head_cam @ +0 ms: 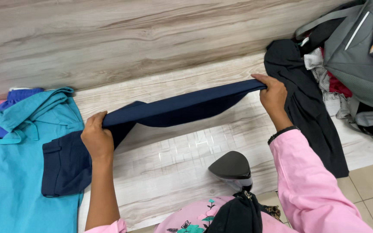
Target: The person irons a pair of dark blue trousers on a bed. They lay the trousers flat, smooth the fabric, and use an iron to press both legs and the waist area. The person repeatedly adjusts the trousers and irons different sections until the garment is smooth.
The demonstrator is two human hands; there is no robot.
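- Nearest me, an iron [232, 169] stands on its heel on the pale wood-patterned mat [169, 172], its dark soleplate facing up.
- My left hand [96, 139] is clenched around 1 end of a navy garment [182, 108].
- My right hand [273, 96] pinches the other end, so the cloth hangs stretched in the air between my 2 hands, above the mat.
- To the left lies a teal garment [22, 159] with navy trim.
- To the right, a black garment [301, 95] touches a heap with a grey bag [359, 47].
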